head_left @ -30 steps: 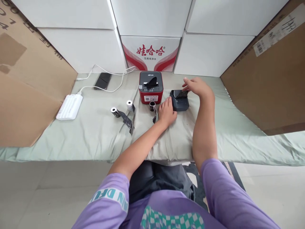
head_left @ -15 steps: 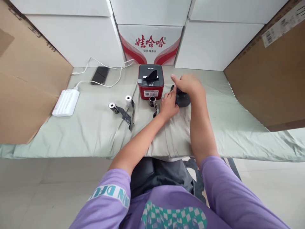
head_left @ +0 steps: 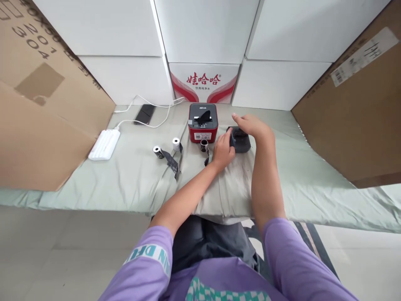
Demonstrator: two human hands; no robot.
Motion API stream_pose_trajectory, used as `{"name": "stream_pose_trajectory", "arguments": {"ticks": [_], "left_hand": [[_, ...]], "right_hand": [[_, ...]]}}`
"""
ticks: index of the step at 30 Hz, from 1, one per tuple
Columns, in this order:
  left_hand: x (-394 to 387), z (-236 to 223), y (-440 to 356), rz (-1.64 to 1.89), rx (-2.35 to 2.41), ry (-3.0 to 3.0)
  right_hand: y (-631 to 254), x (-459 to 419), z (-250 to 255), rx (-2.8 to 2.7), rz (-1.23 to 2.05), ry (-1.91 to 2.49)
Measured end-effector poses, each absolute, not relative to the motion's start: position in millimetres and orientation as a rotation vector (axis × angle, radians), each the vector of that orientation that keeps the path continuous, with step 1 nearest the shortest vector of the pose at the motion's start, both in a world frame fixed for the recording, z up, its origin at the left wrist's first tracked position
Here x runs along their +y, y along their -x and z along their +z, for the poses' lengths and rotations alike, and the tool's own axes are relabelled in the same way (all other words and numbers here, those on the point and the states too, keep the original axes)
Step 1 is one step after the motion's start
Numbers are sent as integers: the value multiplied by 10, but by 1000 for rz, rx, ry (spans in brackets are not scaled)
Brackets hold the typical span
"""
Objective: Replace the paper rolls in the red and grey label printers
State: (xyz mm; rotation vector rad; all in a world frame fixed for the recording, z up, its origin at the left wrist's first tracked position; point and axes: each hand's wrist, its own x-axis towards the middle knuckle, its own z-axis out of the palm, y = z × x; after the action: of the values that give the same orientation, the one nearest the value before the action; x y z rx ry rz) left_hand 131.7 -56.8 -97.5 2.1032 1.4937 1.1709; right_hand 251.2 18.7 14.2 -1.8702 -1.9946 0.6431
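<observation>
A small black boxy device [head_left: 242,145], which looks like a portable printer, lies on the cloth with a dark recess in its top. My left hand [head_left: 223,149] grips its left side, the fingers laid along that edge. Over its back right part bends my right hand [head_left: 253,125], thumb stretched to the left; the other fingers are mostly hidden, so what they grip cannot be told. Just left of my hands stands a red and black receipt printer [head_left: 203,125] with dark paper sticking out of its slot. In front of it is a small dark paper roll [head_left: 204,145], its strip trailing.
Two more paper rolls, one [head_left: 157,151] and another [head_left: 176,144], lie left with dark strips unrolled. A white power bank [head_left: 105,144] has a white cable [head_left: 134,121] passing a black phone [head_left: 144,114]. Cardboard boxes, left [head_left: 46,138] and right [head_left: 351,125], flank the cloth-covered table [head_left: 297,179].
The camera view has tilted up, so everything appears lower. My right hand has shifted slightly, uncovering more of the black device; my left hand stays on its left side.
</observation>
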Motion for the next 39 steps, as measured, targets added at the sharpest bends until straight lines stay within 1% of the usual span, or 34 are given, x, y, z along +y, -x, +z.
{"name": "stream_pose_trajectory", "arguments": {"ticks": [2,4,7,10,13,15,23,31,33,36,39], "left_hand": [[-641,-745,-1266,1228,1502,-2126],[-709,-389,-1119,1233,1536,-2154],[-686,202,-685,1036,1615,-2297],[-468,535,-136,700,1955,-2254],[-229,520,261,324,2018,-2131],[-145,432,370,241,2027,-2086],[-156,290,263,248,2189,-1991],[-164,246,201,318,2218,-1970],[-173,252,193,339,2203,-1995],[-184,263,211,386,2198,-2050],[-151,245,263,453,2212,-2123]], "right_hand": [[-2498,165,209,-1996,624,1826],[-2445,126,278,-2012,560,1753],[-2330,69,335,-2010,498,1645],[-2243,44,332,-2009,543,1605],[-2227,56,306,-1989,576,1561],[-2248,74,290,-1949,553,1525],[-2243,131,230,-1877,523,1496],[-1921,199,30,-1943,658,1371],[-1776,224,-79,-1854,719,1351],[-1527,229,-314,-1578,801,1356],[-1348,186,-588,-1372,786,1329]]}}
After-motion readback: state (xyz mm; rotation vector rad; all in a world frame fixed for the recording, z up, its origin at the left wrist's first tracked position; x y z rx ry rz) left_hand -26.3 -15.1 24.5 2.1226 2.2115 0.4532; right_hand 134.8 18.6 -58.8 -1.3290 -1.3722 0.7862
